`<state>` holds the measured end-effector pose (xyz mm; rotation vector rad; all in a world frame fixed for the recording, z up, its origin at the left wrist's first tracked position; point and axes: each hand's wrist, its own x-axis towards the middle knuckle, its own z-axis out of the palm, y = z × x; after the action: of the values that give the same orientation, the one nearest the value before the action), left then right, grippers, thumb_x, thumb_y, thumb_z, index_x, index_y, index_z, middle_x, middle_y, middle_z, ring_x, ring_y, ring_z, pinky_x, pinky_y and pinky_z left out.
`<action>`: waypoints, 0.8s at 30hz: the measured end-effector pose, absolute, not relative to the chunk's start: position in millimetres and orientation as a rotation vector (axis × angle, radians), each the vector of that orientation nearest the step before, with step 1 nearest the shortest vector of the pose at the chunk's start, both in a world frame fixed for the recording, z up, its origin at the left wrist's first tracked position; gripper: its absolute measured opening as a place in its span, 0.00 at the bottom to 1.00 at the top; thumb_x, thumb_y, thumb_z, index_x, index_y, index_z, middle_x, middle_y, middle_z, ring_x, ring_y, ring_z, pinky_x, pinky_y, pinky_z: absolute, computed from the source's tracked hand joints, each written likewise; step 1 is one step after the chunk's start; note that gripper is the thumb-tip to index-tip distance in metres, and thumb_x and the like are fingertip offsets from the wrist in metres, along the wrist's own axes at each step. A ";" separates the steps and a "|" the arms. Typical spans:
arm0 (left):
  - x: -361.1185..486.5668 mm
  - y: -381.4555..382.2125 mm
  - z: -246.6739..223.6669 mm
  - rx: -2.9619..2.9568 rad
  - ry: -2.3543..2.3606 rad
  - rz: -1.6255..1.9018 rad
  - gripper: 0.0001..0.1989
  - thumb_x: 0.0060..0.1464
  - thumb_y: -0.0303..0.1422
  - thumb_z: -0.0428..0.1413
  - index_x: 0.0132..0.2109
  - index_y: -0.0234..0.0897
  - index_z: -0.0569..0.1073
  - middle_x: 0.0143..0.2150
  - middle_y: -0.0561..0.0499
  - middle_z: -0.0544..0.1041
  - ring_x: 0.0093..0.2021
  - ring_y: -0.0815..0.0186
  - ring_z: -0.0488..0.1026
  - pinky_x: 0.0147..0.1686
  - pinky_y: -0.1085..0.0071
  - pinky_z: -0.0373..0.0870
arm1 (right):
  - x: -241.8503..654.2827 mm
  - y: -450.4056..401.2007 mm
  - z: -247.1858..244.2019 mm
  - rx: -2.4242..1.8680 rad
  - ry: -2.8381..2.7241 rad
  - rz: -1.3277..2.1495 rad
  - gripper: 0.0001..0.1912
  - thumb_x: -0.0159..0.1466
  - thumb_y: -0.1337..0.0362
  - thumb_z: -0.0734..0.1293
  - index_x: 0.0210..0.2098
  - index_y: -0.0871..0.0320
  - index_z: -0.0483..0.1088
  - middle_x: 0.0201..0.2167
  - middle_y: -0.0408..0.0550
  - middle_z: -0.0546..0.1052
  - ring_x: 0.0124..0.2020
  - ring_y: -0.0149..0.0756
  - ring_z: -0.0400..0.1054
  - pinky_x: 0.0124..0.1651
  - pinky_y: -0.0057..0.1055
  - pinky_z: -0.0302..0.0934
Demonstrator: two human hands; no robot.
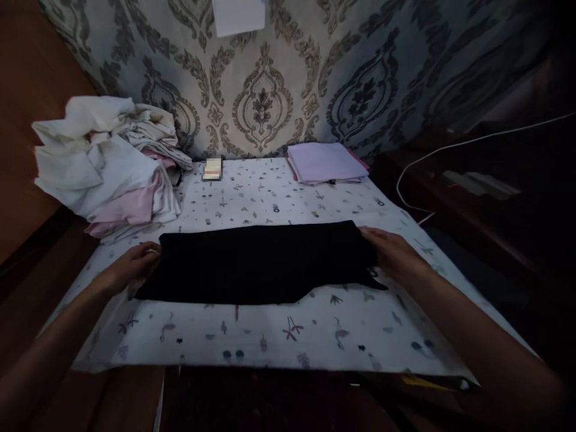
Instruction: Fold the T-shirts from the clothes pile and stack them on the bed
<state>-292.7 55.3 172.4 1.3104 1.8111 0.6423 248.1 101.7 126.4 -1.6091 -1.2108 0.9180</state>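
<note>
A black cloth point(261, 263) lies stretched out sideways on the patterned white sheet point(270, 336). At its left end, my left hand point(137, 263) has its fingers closed on the upper corner. My right hand point(387, 251) grips the cloth's right end, with the fingers partly hidden by the edge. The lower edge of the cloth is uneven, with a pointed tip sticking out near my right hand.
Rumpled white and pink cloths point(112, 162) are piled at the back left. Behind the black cloth are a small blurred box point(212, 169) and a folded lilac cloth stack point(327, 162). A white cable point(450, 145) runs over dark furniture at the right.
</note>
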 end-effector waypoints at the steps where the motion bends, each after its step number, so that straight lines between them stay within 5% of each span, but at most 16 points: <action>1: -291.1 55.1 171.6 1.321 1.799 0.610 0.25 0.37 0.52 0.63 0.37 0.39 0.73 0.20 0.58 0.66 0.20 0.69 0.62 0.21 0.72 0.60 | 245.9 95.8 124.1 -1.626 -1.132 0.985 0.13 0.61 0.53 0.70 0.37 0.56 0.75 0.36 0.56 0.82 0.34 0.45 0.78 0.37 0.40 0.73; 6: -278.7 58.5 180.3 1.444 1.783 0.590 0.25 0.34 0.52 0.64 0.35 0.39 0.73 0.29 0.52 0.76 0.34 0.57 0.74 0.29 0.67 0.68 | 246.5 83.8 121.7 -1.701 -1.168 1.053 0.26 0.53 0.50 0.77 0.48 0.52 0.74 0.41 0.50 0.82 0.41 0.49 0.78 0.45 0.46 0.74; 11: -273.5 58.8 173.3 1.316 1.750 0.640 0.28 0.35 0.52 0.63 0.41 0.39 0.73 0.30 0.52 0.77 0.36 0.55 0.76 0.35 0.64 0.72 | 234.8 89.1 118.6 -1.844 -1.677 0.316 0.35 0.58 0.50 0.72 0.62 0.56 0.66 0.54 0.62 0.74 0.56 0.63 0.68 0.57 0.63 0.62; 14: -280.0 59.6 164.6 1.440 1.826 0.640 0.29 0.39 0.52 0.59 0.44 0.38 0.72 0.29 0.53 0.75 0.32 0.58 0.73 0.31 0.67 0.67 | 203.8 93.9 121.2 -1.625 -1.994 0.076 0.29 0.63 0.54 0.68 0.61 0.56 0.66 0.64 0.63 0.66 0.66 0.65 0.57 0.63 0.64 0.54; 19: -279.1 77.4 167.6 1.848 2.138 0.477 0.32 0.49 0.43 0.55 0.61 0.42 0.65 0.35 0.52 0.76 0.33 0.59 0.71 0.31 0.69 0.60 | 110.5 104.1 131.3 -1.117 -2.416 0.409 0.24 0.65 0.57 0.67 0.60 0.52 0.68 0.64 0.57 0.67 0.66 0.57 0.59 0.66 0.59 0.53; 24: -255.6 109.6 183.2 1.760 1.899 0.590 0.28 0.57 0.54 0.48 0.49 0.36 0.74 0.33 0.47 0.76 0.35 0.58 0.73 0.33 0.68 0.64 | -8.6 121.5 142.9 -0.957 -2.445 0.776 0.44 0.61 0.54 0.71 0.71 0.57 0.52 0.70 0.61 0.59 0.70 0.56 0.53 0.69 0.55 0.50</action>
<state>-255.6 109.6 183.2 1.7596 1.8990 0.5901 -8.6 121.5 142.9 -0.9567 -2.4454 0.7760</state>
